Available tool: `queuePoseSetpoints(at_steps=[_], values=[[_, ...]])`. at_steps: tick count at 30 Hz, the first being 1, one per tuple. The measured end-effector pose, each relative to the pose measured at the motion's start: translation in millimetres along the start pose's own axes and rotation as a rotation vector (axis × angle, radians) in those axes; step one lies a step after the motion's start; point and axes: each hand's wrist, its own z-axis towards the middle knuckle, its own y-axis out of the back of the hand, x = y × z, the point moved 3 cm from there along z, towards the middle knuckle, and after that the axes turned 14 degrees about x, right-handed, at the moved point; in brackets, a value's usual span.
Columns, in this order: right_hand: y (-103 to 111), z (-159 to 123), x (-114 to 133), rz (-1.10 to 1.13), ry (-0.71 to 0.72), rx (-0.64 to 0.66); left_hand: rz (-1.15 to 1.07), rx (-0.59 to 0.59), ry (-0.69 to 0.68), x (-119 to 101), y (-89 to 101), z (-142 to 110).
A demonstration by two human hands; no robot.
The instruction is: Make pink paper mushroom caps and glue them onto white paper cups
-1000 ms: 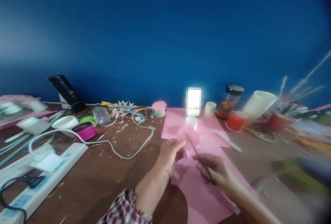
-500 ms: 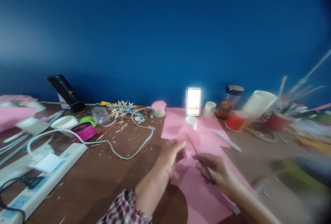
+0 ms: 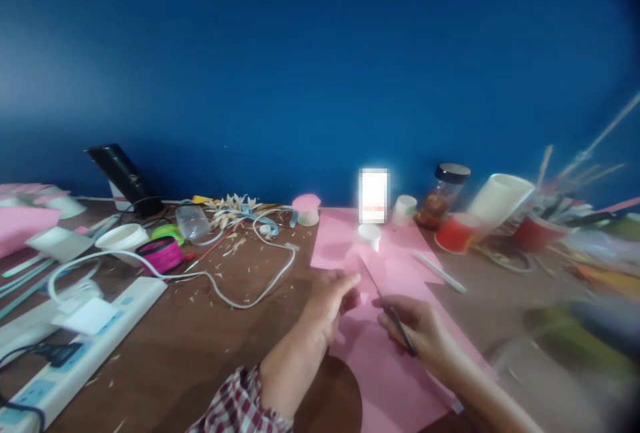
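My left hand (image 3: 335, 300) is closed, thumb toward the near left edge of a small round piece of pink paper (image 3: 375, 273). It appears to pinch the paper; the fingertips are partly hidden. In my right hand (image 3: 413, 323) is a slim, knife-like tool (image 3: 395, 320) with a dark handle and a thin pointed blade. The blade slants up and left across the paper piece. Under both hands lies a large pink paper sheet (image 3: 400, 380) with a curved cut-out on its left side. Just beyond the paper piece stands a small white cup (image 3: 369, 236).
A white power strip (image 3: 90, 346) and cables lie at left. Near the blue wall stand a pink-topped cup (image 3: 307, 212), a white cup (image 3: 404, 210) and a dark-lidded jar (image 3: 445, 196). A red cup (image 3: 456, 233) and white stick (image 3: 440, 272) are at right.
The whole view has shifted very slightly. Both hands, the paper piece and the tool keep almost the same positions.
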Motion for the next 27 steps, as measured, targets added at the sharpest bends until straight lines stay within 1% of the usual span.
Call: queuePoseSetpoints(at_steps=[15, 19, 27], values=[[-0.4, -1.0, 1.6, -0.007, -0.008, -0.022, -0.007, -0.021, -0.004, 1.0, 0.8, 1.0], [-0.6, -1.0, 0.6, -0.008, -0.017, -0.025, 0.001, 0.000, -0.012, -0.2, -0.4, 0.9], [0.0, -1.2, 0.7, -0.026, 0.026, -0.016, -0.003, -0.006, -0.007, 1.0, 0.7, 0.5]])
